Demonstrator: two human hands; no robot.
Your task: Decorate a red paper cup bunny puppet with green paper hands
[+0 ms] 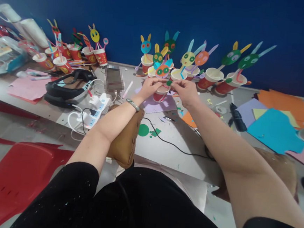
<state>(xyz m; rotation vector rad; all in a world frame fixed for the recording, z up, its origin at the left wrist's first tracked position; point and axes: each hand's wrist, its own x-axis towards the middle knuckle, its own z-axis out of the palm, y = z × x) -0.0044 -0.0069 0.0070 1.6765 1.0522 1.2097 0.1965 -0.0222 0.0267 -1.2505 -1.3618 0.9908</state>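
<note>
Cup (160, 95) in head view sits on purple paper (152, 108), under both hands. Right hand (187, 93): grip pinches small green disc (168, 83). Left hand (151, 87): grip beside it, can't tell if holding. Eared figures (146, 47) behind look done; disc apparently not fixed yet. Green cut-outs (143, 130) lie loose on tabletop (176, 135).

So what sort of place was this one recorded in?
Probably a craft workroom or classroom. Cups with long-eared figures stand along the back of the table, coloured sheets lie at the right, and green cut-outs lie nearer the front.
</note>
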